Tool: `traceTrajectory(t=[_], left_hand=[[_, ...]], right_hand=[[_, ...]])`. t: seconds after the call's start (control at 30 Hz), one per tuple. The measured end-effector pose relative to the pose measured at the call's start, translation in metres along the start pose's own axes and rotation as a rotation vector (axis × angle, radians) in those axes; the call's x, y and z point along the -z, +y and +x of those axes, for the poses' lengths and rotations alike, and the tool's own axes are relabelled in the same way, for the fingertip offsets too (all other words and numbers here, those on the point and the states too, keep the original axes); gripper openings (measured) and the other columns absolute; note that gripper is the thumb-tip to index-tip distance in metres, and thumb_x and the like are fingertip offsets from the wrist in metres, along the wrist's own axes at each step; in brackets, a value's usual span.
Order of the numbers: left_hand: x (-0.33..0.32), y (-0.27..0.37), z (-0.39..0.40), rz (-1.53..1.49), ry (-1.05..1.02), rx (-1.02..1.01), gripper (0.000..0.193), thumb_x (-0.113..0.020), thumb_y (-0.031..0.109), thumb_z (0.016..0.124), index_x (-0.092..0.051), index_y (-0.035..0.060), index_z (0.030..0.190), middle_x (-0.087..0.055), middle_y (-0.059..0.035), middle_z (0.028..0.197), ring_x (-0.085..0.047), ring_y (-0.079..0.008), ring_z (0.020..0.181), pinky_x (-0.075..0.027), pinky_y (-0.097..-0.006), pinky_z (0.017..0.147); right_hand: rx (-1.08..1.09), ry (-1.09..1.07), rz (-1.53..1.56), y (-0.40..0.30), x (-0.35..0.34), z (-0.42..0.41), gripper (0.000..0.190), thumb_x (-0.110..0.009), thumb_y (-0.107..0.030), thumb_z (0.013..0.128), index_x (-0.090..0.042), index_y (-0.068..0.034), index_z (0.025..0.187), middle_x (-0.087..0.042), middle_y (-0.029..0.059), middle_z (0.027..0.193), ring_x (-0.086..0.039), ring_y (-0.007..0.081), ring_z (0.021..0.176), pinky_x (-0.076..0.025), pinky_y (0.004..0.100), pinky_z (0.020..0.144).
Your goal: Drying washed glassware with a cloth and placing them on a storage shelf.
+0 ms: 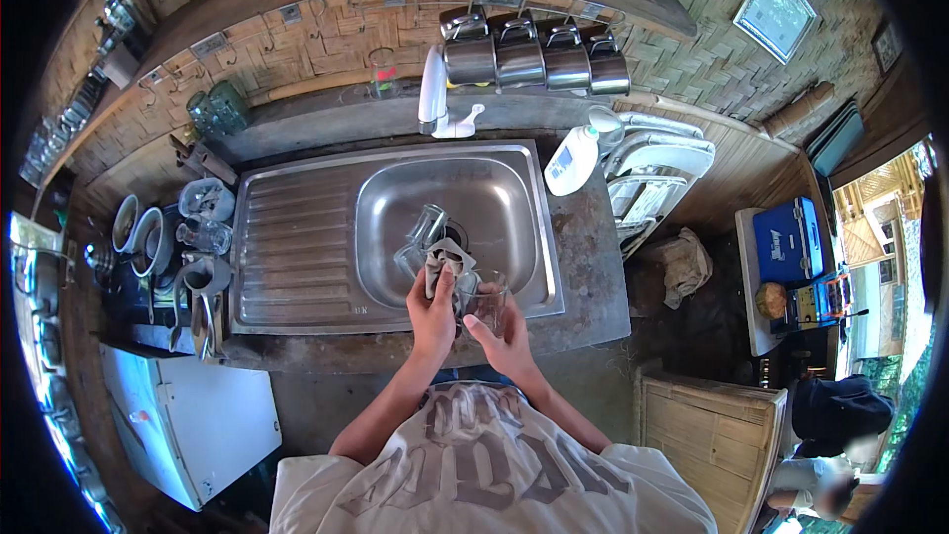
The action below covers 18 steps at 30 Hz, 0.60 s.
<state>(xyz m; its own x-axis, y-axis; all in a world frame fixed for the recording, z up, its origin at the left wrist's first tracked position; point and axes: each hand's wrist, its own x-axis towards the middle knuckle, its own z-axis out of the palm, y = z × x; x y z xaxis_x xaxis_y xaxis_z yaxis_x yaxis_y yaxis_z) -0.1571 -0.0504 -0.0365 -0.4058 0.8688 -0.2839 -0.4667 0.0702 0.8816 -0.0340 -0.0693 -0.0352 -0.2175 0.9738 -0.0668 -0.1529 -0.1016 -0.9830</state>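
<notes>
Over the front edge of the stainless steel sink, my left hand grips a greyish cloth by its lower part. Close beside it, my right hand holds a clear glass mug, its thumb and fingers around the glass. Cloth and glass are next to each other; whether they touch is hard to tell. Beyond the cloth, more clear glassware lies in the basin near the drain. At the back, a white faucet stands above the sink.
Left of the ribbed drainboard stand glass and plastic vessels and utensils. A white bottle is at the right rear corner. Metal mugs hang from hooks behind the sink. A white appliance stands below left. People are at the lower right.
</notes>
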Motion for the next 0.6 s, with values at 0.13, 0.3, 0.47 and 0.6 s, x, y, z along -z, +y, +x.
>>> traceTrajectory(t=[0.13,0.3,0.47,0.6], left_hand=[[-0.022,-0.013,-0.008,-0.302,0.034,0.035,0.024,-0.063,0.013,0.098,-0.06,0.0021,0.12,-0.064,-0.0014,0.106,-0.058,-0.0076,0.096,-0.047,-0.023,0.084],[-0.059,-0.04,-0.02,-0.243,-0.076,-0.01,0.026,-0.062,0.007,0.098,-0.058,0.003,0.123,-0.063,-0.0011,0.11,-0.058,-0.0076,0.098,-0.046,-0.0225,0.085],[-0.1,-0.067,-0.028,-0.164,-0.174,0.192,0.027,-0.063,0.012,0.098,-0.06,0.0016,0.123,-0.066,-0.0025,0.111,-0.06,-0.0099,0.099,-0.048,-0.0249,0.087],[-0.124,-0.108,-0.022,-0.146,-0.242,0.405,0.031,-0.06,0.018,0.1,-0.059,-0.0007,0.125,-0.066,-0.0057,0.116,-0.062,-0.0133,0.102,-0.049,-0.0285,0.089]], right_hand=[[0.039,0.092,0.18,-0.009,0.012,0.008,0.035,-0.068,-0.01,0.092,-0.052,-0.002,0.123,-0.06,0.0003,0.101,-0.054,0.0065,0.087,-0.045,0.0228,0.074],[0.008,0.315,0.181,-0.007,0.05,0.017,0.023,-0.067,-0.014,0.094,-0.059,-0.003,0.112,-0.06,-0.0001,0.096,-0.054,0.005,0.082,-0.044,0.0218,0.07],[0.178,0.45,-0.038,-0.034,0.093,0.01,0.033,-0.071,-0.016,0.091,-0.054,0.001,0.114,-0.059,0.0015,0.094,-0.054,0.008,0.08,-0.045,0.0236,0.07],[0.327,0.562,-0.463,-0.027,0.151,0.009,0.046,-0.075,-0.015,0.085,-0.051,0.002,0.12,-0.053,0.0086,0.102,-0.053,0.0163,0.088,-0.044,0.0302,0.076]])
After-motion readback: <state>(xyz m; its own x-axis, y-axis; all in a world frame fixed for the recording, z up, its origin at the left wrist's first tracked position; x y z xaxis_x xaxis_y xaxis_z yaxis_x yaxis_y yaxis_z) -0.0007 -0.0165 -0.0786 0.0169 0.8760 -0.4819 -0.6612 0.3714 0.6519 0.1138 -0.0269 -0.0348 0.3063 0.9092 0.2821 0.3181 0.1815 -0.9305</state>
